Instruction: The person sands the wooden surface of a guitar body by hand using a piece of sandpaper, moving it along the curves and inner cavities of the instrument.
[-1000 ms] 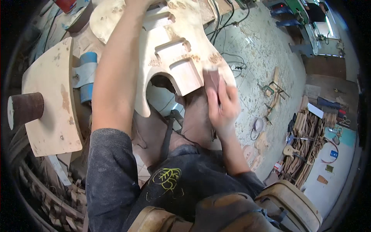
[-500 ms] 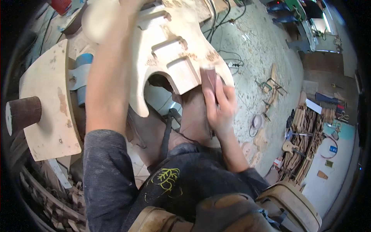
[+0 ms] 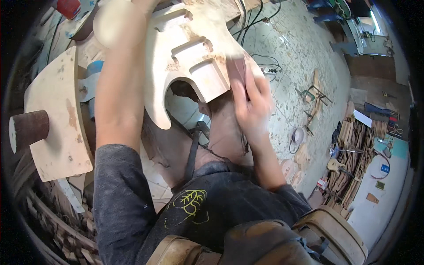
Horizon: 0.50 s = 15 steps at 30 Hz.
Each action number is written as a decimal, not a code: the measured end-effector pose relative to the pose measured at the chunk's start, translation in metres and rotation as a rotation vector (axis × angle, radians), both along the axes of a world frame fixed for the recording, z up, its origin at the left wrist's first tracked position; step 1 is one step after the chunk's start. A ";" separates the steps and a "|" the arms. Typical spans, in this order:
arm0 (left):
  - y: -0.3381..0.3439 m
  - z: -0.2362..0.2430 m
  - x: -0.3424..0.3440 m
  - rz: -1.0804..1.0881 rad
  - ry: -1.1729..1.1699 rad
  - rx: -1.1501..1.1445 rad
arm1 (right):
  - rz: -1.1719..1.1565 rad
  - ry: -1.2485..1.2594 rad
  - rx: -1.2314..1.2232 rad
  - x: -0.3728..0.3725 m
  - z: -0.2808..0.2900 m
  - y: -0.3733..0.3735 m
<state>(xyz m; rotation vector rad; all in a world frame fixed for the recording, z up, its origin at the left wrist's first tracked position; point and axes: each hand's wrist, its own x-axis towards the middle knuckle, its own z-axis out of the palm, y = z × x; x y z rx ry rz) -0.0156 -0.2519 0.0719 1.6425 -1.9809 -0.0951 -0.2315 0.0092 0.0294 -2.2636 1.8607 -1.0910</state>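
Pale bare wood — a guitar body with routed pockets sits tilted in the middle, far part out of frame. The right hand, fingers flat and pressed together, holds a dark sanding block against the body's right edge; sanding looks under way. The left hand is hidden at the top — I cannot tell its grip. Next calls for even pressure along that curved edge.

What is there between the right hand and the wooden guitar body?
In the head view, a dark sandpaper piece lies between the right hand and the wooden guitar body.
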 end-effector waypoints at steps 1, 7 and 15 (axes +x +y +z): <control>0.000 0.001 -0.001 0.000 -0.002 -0.005 | 0.000 0.022 -0.001 -0.008 -0.008 0.013; -0.002 0.000 0.000 0.002 0.002 0.004 | 0.016 -0.040 0.026 0.008 0.012 -0.024; -0.002 0.002 0.000 0.005 -0.002 0.010 | 0.098 0.036 -0.062 0.001 0.008 -0.028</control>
